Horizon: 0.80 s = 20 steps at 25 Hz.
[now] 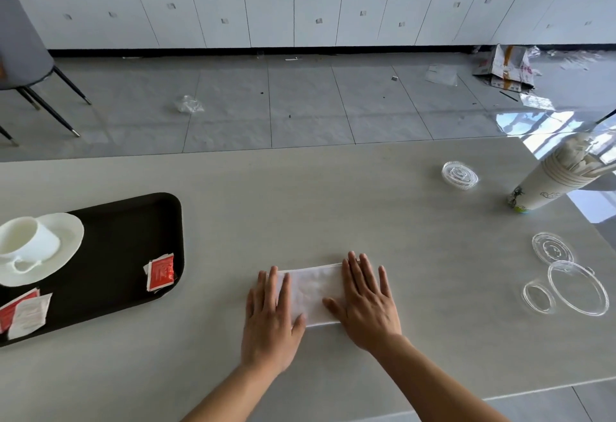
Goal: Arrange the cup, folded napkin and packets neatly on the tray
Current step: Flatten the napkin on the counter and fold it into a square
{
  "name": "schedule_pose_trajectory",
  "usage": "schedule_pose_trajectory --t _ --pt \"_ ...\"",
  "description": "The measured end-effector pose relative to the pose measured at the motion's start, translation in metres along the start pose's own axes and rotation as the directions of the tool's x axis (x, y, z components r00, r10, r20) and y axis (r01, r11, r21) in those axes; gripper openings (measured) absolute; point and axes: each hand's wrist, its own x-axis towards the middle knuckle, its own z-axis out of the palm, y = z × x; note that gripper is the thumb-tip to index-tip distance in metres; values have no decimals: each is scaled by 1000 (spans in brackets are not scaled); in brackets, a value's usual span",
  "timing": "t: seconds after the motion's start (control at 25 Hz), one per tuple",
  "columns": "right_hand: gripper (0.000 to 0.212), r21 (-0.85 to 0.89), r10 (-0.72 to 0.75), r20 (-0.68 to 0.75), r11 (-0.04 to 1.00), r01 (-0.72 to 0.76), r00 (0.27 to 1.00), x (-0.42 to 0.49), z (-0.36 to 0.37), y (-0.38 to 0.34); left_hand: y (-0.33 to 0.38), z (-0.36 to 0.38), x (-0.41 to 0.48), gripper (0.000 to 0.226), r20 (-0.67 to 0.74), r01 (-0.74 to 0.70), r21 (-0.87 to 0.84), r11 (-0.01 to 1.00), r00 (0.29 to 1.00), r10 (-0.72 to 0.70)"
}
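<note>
Flat and side by side, the left hand (pixel 271 315) and the right hand (pixel 366 301) press down on the folded napkin (pixel 313 291). Their fingers are straight and slightly spread, and they grip nothing. The left palm covers the napkin's left end and the right palm its right end, with a white strip showing between them. The napkin lies on the grey table (pixel 300 195), to the right of the black tray (pixel 116 255) and apart from it. On the tray a white cup (pixel 30 241) stands on a saucer (pixel 68 238) at the far left. A red packet (pixel 161 271) lies near the tray's right edge, and two more packets (pixel 23 313), one red and one white, overlap at its near-left corner. Further right on the table lie several clear plastic lids (pixel 578 288), with a stack of paper cups (pixel 560 178) beyond them. A grey chair (pixel 23 41) stands on the tiled floor at far left.
</note>
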Motion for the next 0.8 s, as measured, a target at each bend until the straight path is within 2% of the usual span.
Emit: schedule_pose_trajectory --t 0.08,0.12,0.2,0.28,0.36,0.4,0.48,0.52,0.6,0.64,0.68,0.72,0.76,0.8 --pt "86 15 -11 -36 1000 11 999 -1 -7 -4 2 -6 -10 76 -75 158 -169 973 982 -172" --pt "81 30 -21 -75 999 24 997 -4 -10 -7 4 -11 -14 71 -52 256 -283 924 958 -282" --pt "67 84 -60 -150 994 73 987 -13 -10 -13 10 -23 -15 60 66 439 -512 739 877 -475" --pt "62 124 -88 -153 986 108 984 -22 -4 -17 15 -30 -11 63 191 565 -656 500 766 -614" --pt "63 171 -76 -123 981 96 990 -25 1 -17 16 -35 0 66 347 642 -723 257 658 -669" --pt "64 198 -71 -119 976 94 990 -25 2 -17 16 -37 5 62 398 660 -725 194 632 -665" --pt "65 222 -58 -117 971 83 991 -25 1 -17 14 -42 12 35 455 677 -721 151 627 -632" --pt "65 228 -54 -107 971 78 993 -24 0 -18 14 -43 15 27 471 689 -705 165 630 -617" --pt "63 269 -54 -122 959 85 991 -22 -6 -21 11 -41 18 27 455 687 -688 233 659 -599" --pt "59 353 -46 -149 931 97 988 -20 -11 -27 10 -39 18 28 435 683 -678 271 670 -601" --pt "55 514 -15 -159 852 96 987 -17 -17 -37 9 -36 18 28 421 684 -670 289 670 -611" --pt "51 722 36 -103 690 51 994 -12 -26 -49 8 -33 18 25 414 686 -666 291 665 -621" --pt "48 892 76 -1 450 -33 997 -6 -34 -61 7 -31 17 21 414 690 -667 281 657 -630" --pt "46 967 104 98 227 -120 990 -1 -39 -71 6 -29 17 17 413 689 -672 273 654 -633"
